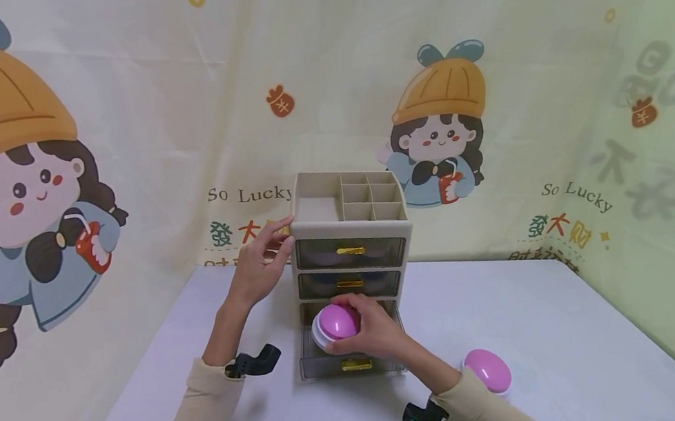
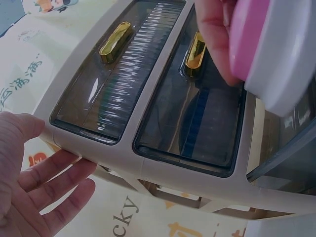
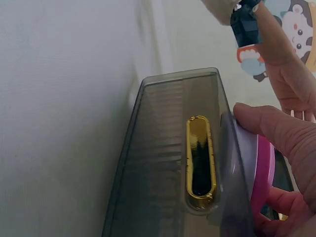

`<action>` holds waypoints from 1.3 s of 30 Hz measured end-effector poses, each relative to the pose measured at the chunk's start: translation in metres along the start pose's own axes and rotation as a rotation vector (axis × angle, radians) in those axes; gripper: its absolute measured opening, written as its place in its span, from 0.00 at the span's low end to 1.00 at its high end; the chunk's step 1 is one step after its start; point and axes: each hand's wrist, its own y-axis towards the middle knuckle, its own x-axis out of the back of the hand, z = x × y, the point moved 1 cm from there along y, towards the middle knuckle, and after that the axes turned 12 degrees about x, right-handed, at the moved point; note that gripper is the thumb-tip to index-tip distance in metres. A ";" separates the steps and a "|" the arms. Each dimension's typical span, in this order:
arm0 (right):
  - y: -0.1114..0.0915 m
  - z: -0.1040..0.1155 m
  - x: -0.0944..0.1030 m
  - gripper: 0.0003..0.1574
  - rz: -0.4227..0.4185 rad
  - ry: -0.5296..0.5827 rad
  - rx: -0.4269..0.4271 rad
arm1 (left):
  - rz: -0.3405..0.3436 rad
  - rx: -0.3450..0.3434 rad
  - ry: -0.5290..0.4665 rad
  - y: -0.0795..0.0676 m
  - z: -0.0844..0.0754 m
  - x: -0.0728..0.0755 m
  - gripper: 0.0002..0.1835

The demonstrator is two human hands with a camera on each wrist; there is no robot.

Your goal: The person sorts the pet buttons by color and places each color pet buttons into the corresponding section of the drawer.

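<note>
A beige desktop drawer organizer [image 1: 349, 234] has several smoky drawers with gold handles. Its bottom drawer [image 1: 330, 366] is pulled out. My right hand [image 1: 376, 325] grips a round pink and white container [image 1: 339, 321] by its edges, over that drawer. The right wrist view shows the container [image 3: 264, 170] behind the drawer front [image 3: 163, 148], partly hidden. At the organizer's upper left side, my left hand [image 1: 261, 264] touches the frame, thumb on the front edge and fingers along the side [image 2: 64, 170]. Whether anything lies under the held container is hidden.
A second pink and white round container [image 1: 488, 370] sits on the white table [image 1: 504, 302], beside my right forearm. Small compartments [image 1: 370, 196] form the organizer's top. A printed cloth [image 1: 319, 46] hangs behind.
</note>
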 end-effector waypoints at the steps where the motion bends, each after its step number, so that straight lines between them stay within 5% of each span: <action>1: 0.001 -0.001 -0.001 0.47 0.005 -0.003 -0.002 | 0.000 0.000 0.000 0.000 0.000 0.000 0.22; 15: 0.002 -0.003 -0.007 0.45 0.039 0.028 -0.034 | -0.001 -0.009 -0.002 0.001 0.000 0.001 0.22; 25: -0.003 -0.001 -0.006 0.39 -0.006 0.125 0.023 | 0.008 -0.001 -0.003 0.000 -0.001 0.001 0.22; 33: -0.013 0.009 -0.002 0.37 -0.115 -0.046 0.103 | 0.009 0.002 -0.004 -0.001 -0.001 0.001 0.23; 39: -0.022 0.015 0.003 0.35 -0.146 -0.049 0.124 | 0.005 -0.003 -0.002 -0.001 -0.001 0.000 0.23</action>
